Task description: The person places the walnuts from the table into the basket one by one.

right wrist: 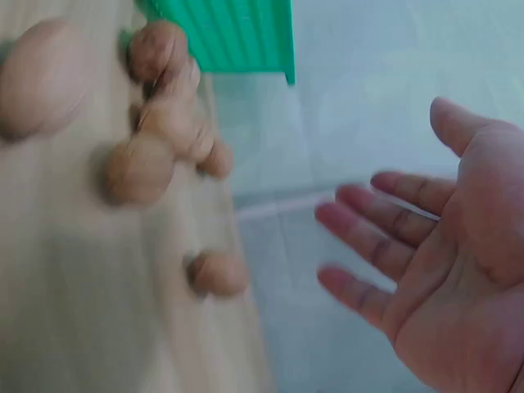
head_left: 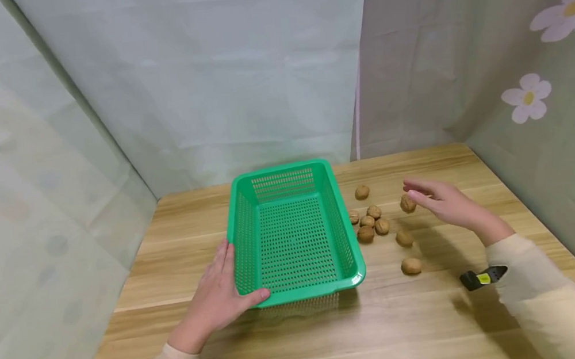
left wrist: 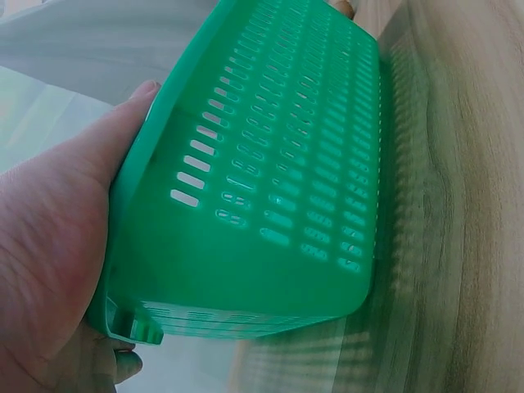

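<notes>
In the head view a green plastic basket point(head_left: 302, 295), with slotted sides and a perforated floor, sits left of several walnuts. My left hand point(head_left: 214, 293) grips its near left corner, the thumb over the front rim and the fingers along the left side. In the left wrist view the thumb lies on the rim of the basket point(left wrist: 270, 172), and a fingertip shows past the corner. My right hand point(head_left: 443, 202) hovers with loosely spread fingers over a walnut point(head_left: 407, 204) on the right. The right wrist view shows its palm point(right wrist: 483, 270) holding nothing.
A tight group of walnuts point(head_left: 367, 222) lies against the basket's right side. One walnut point(head_left: 362, 192) lies farther back, and another walnut point(head_left: 411, 266) lies nearer the front. Hanging cloth point(head_left: 257, 78) surrounds the wooden table point(head_left: 303, 345) at the back and sides.
</notes>
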`<state>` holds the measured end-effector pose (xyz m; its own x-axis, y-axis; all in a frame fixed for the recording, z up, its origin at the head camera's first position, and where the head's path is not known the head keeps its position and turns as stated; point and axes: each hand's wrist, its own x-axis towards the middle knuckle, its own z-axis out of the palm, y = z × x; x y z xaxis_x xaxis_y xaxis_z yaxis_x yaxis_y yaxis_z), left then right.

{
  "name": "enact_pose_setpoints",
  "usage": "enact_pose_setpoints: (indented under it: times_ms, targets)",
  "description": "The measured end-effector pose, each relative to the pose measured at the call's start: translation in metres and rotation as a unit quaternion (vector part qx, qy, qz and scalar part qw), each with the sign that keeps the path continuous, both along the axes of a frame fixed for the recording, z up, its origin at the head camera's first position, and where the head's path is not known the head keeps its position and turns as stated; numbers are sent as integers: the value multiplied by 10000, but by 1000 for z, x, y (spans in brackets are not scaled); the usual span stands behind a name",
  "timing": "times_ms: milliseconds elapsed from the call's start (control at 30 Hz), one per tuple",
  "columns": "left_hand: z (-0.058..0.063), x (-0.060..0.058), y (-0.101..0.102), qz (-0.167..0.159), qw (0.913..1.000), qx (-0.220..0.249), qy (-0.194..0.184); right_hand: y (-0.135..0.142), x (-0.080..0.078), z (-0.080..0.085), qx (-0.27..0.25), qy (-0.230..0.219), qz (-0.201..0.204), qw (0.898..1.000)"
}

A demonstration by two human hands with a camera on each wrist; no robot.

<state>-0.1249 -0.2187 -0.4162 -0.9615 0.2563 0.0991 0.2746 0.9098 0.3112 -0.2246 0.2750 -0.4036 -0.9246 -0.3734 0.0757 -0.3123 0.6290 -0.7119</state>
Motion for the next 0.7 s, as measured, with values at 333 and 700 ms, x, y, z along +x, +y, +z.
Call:
enact_pose_setpoints:
  times_ms: [333,700]
  targets:
    - [0,1,-2,12,9999,62,-84,35,19,-35,-620,-604,-275,9959]
    - [0,-1,0,30,9998,59,-188,35,22,-53,-484,-609,-194,9968]
